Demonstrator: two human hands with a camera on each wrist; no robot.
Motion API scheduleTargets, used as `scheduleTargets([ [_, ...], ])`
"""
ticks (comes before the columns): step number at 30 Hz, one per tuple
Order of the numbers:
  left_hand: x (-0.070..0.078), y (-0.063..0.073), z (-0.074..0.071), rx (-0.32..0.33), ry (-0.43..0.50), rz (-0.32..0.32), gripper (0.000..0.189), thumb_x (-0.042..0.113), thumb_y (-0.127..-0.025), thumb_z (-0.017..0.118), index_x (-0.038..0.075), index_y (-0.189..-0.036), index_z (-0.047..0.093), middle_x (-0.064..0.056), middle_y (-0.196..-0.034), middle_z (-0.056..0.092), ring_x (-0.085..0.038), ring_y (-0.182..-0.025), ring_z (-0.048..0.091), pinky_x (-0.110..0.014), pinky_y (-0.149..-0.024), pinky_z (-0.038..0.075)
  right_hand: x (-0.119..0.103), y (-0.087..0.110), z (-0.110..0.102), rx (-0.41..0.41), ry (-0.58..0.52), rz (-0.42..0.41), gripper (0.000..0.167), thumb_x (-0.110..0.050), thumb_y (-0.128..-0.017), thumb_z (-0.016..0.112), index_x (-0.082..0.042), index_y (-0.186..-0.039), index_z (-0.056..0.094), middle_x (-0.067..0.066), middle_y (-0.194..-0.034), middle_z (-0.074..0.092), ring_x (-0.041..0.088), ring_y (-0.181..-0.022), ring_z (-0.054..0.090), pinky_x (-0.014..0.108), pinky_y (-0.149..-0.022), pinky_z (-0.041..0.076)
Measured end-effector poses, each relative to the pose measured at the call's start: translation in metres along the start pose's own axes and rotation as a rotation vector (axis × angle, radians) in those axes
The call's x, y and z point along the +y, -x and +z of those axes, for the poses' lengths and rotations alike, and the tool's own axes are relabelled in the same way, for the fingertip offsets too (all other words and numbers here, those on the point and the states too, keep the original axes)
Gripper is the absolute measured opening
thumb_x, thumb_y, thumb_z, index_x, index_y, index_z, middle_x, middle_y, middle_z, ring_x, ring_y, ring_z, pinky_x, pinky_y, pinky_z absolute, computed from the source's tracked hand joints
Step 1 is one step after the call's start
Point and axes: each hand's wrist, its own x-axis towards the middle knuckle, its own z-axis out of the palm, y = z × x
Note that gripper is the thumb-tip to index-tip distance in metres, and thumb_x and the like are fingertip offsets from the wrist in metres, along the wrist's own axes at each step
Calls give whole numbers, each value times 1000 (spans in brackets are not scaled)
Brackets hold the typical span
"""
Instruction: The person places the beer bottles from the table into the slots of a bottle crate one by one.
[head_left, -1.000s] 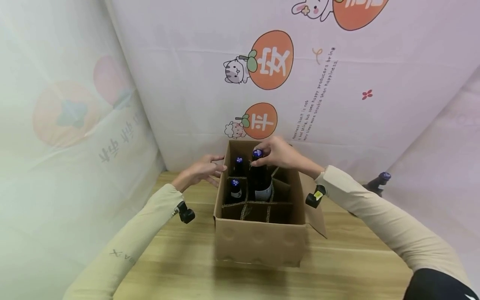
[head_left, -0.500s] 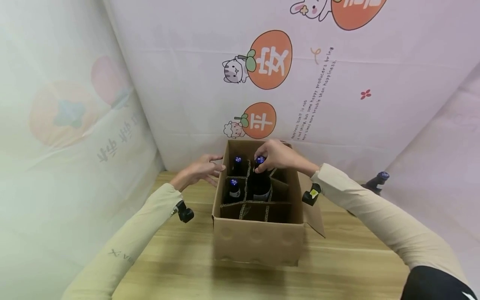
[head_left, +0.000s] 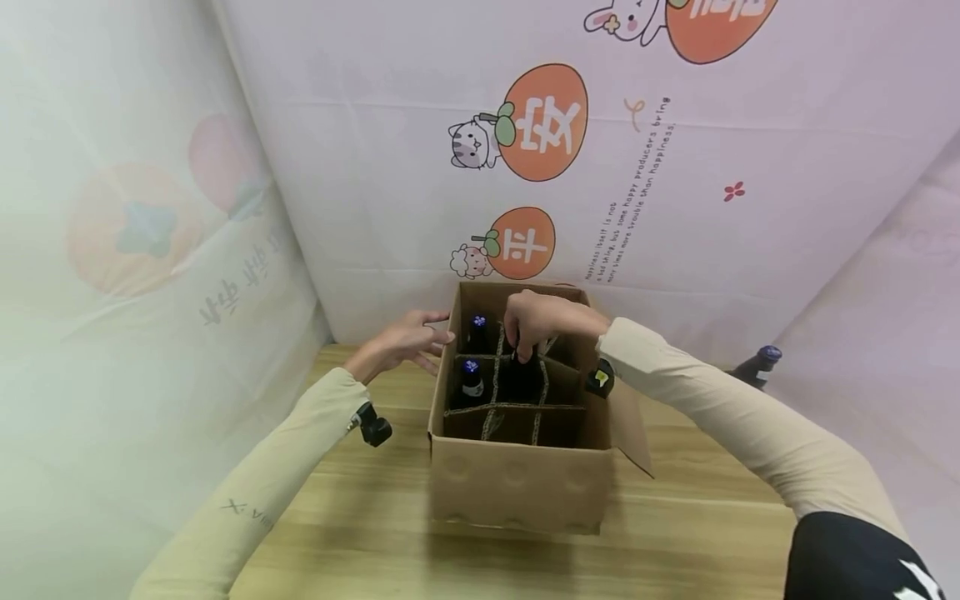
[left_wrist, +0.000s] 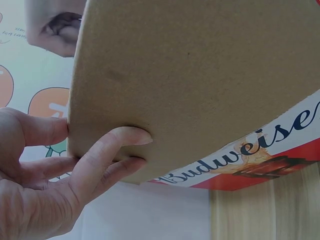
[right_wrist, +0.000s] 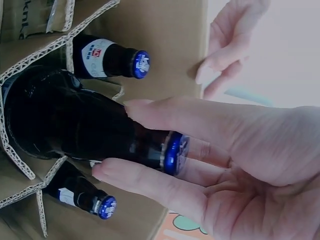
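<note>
My right hand (head_left: 551,318) grips a dark beer bottle (right_wrist: 90,120) by its neck, thumb on one side and fingers on the other. The bottle's body is down in a middle compartment of the cardboard box (head_left: 517,487); in the head view my hand covers its blue cap, which the right wrist view shows. Two more capped bottles, a rear one (head_left: 478,325) and a nearer one (head_left: 471,379), stand in the left column. With extended fingers my left hand (head_left: 408,337) touches the box's outer left side (left_wrist: 190,65), close to its edge.
Cardboard dividers (head_left: 540,407) split the box into several compartments. A box flap (head_left: 633,425) hangs out on the right. Behind my right sleeve, another bottle (head_left: 757,365) stands on the wooden table (head_left: 360,517). Printed white cloth (head_left: 375,167) rises directly behind the box.
My right hand has lowered the bottle into the middle compartment, so its cap and label no longer show in the head view. My left hand has stayed at the box's side.
</note>
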Motion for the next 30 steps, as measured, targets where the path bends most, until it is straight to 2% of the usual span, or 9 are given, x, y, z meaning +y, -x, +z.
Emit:
scheduleTargets([
  [4,2,0,2,0,-7,-3,70,8,-106,56,6,-167,20,-29,-159,43,-51,-142,47,-38,-79,69,4,-4,4,-40,-13,29,10,2,-83,85,-2,-88,76,7,-91,75,21,-69,72,28,-57,62],
  [9,4,1,3,3,-3,-7,70,8,-107,56,7,-167,20,-30,-159,43,-52,-142,47,-38,-79,69,7,-6,9,-65,-40,73,12,2,-84,84,-3,-90,76,11,-111,72,26,-78,75,27,-60,65],
  [12,5,1,3,4,3,-8,70,8,-107,56,7,-167,20,-29,-159,43,-51,-142,47,-39,-80,69,10,-8,12,-93,-51,99,13,2,-85,83,-1,-96,77,14,-117,71,26,-82,75,29,-65,67],
  [17,4,1,4,9,9,-12,71,8,-106,57,8,-167,21,-30,-158,44,-51,-141,49,-40,-81,68,17,-14,17,-163,-109,152,25,-1,-91,79,3,-115,75,18,-126,68,29,-92,77,35,-80,69],
  [19,3,1,4,10,11,-15,71,8,-106,57,8,-167,21,-29,-158,44,-50,-140,50,-40,-81,68,20,-16,20,-181,-132,168,28,-1,-92,78,3,-120,74,19,-128,67,29,-93,78,35,-82,68],
  [25,2,2,4,15,9,-15,71,8,-106,57,7,-167,21,-29,-159,43,-51,-140,49,-40,-81,68,23,-20,24,-180,-150,168,27,1,-94,75,4,-121,73,17,-118,70,27,-89,78,32,-81,68],
  [30,1,3,3,13,8,-9,70,9,-106,56,7,-167,21,-30,-160,42,-51,-141,48,-41,-82,68,23,-19,25,-150,-149,160,20,0,-93,76,2,-113,75,13,-104,75,25,-84,78,34,-79,69],
])
